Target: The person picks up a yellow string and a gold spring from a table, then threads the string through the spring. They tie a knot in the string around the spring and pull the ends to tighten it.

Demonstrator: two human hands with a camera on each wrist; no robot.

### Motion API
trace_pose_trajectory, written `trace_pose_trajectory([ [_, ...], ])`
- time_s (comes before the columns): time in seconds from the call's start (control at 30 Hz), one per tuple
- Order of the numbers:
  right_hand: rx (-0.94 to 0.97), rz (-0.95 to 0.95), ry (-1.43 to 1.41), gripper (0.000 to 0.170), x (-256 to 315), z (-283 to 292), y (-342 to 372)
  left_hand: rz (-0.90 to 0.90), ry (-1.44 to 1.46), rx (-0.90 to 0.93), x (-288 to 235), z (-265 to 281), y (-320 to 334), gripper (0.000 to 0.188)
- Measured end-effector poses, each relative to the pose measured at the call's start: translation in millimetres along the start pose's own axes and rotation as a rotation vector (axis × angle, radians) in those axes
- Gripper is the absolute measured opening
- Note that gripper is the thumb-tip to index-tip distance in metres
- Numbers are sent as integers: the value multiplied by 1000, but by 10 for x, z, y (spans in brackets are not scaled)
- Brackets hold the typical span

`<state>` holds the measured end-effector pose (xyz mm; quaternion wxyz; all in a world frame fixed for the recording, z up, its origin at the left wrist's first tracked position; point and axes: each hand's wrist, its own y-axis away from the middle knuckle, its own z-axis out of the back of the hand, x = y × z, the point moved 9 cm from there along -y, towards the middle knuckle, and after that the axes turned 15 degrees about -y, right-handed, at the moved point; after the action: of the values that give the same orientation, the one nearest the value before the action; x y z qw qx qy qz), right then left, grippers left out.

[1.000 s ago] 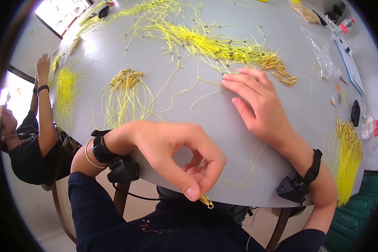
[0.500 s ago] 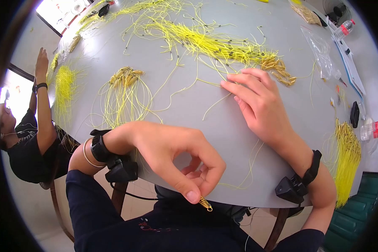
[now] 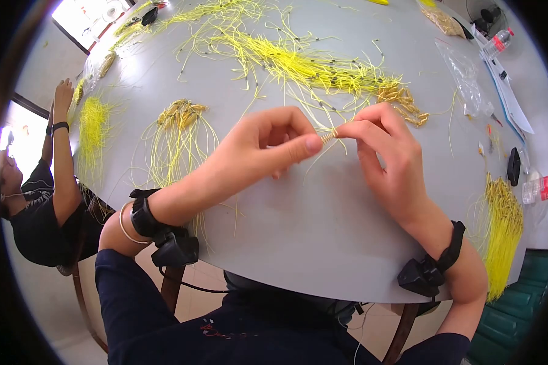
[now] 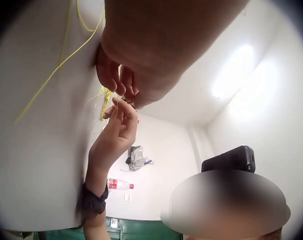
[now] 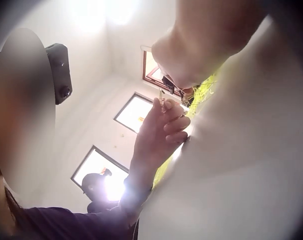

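Thumb and fingers of the left hand pinch a small gold coiled piece above the table; in the right wrist view the coil stands out of the left fingertips. The right hand has its fingertips at the coil's far end, thumb and index finger close together, where yellow line ends also lie. Whether it pinches line or coil is too small to tell. Just behind both hands lies a long bundle of yellow lines with dark beads, gold coils at its right end.
Left on the grey table is a looped bundle with gold coils; further left, more yellow line. At right lie another bundle, a clear plastic bag, papers and bottles. Another person sits at the left.
My left hand has moved up and forward from the table's near edge, carrying the gold coil to the right hand. The right hand has shifted slightly, its index finger now at the coil.
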<state>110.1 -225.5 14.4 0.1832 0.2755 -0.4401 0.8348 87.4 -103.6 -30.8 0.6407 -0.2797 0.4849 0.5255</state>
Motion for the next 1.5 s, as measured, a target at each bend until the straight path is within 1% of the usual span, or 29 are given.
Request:
trace_pose_trajectory([
  [0.07,28,-132,-135,22,-118,-5,13,27,13,-68,32,88,-25,26],
  [0.1,28,-131,-137,22,-137,-3,21,36,20,-90,49,94,-29,25],
  [0.17,48,-335,-407,25,-361,-69,93,30,12,-93,44,93,-29,25],
  [0.2,47,-336,-407,25,-393,-55,90,24,4,-95,39,94,-31,24],
  [0.27,21,-565,-877,26,-582,-148,151,27,17,-100,51,96,-38,24],
  [0.3,18,-565,-877,26,-573,-140,143,30,30,-106,59,101,-39,24],
  [0.37,-94,-694,-976,25,-648,-113,182,28,21,-105,63,99,-40,24],
  [0.4,-95,-695,-976,25,-649,-113,183,26,13,-106,63,97,-40,24],
  [0.47,-24,-596,-899,24,-579,-112,134,35,22,-108,41,107,-28,25],
  [0.53,-19,-579,-898,24,-578,-113,135,45,30,-113,45,112,-23,26],
  [0.63,-10,-549,-896,25,-578,-118,136,64,124,-195,95,165,-20,27],
  [0.7,-8,-535,-896,27,-571,-108,129,29,254,-320,102,263,-11,27],
  [0.77,104,-493,-775,31,-511,-140,106,27,268,-332,107,285,-10,26],
  [0.8,105,-493,-774,31,-508,-131,100,25,282,-344,110,299,-6,26],
  [0.87,253,-509,-732,35,-471,-227,118,42,298,-349,127,298,-4,25],
  [0.93,295,-480,-682,35,-440,-247,116,58,312,-353,144,299,-3,25],
  [1.0,334,-452,-634,35,-407,-278,135,85,385,-446,193,362,31,24],
  [1.03,329,-400,-574,35,-374,-276,134,84,384,-446,208,371,31,24],
  [1.1,324,-346,-513,34,-323,-281,129,-41,474,-608,213,549,102,23],
  [1.13,285,-382,-522,33,-348,-269,131,-42,474,-608,240,568,106,23],
  [1.17,246,-418,-532,32,-379,-258,134,-99,465,-619,222,608,121,22],
  [1.2,246,-417,-532,32,-381,-274,138,-155,456,-630,187,639,133,22],
  [1.23,182,-426,-553,30,-408,-246,137,-154,455,-631,184,647,126,22],
  [1.27,118,-435,-573,29,-433,-207,137,-203,384,-743,143,738,184,21],
  [1.3,118,-435,-573,29,-435,-203,136,-252,311,-853,96,817,249,21],
  [1.33,128,-421,-559,28,-428,-197,129,-252,311,-852,81,830,232,21],
  [1.4,139,-407,-545,27,-425,-182,124,-358,255,-985,-47,929,329,20],
  [1.47,205,-382,-525,27,-402,-212,126,-380,273,-999,-52,955,349,18],
  [1.5,204,-382,-525,27,-411,-216,130,-438,271,-874,-77,922,293,18],
])
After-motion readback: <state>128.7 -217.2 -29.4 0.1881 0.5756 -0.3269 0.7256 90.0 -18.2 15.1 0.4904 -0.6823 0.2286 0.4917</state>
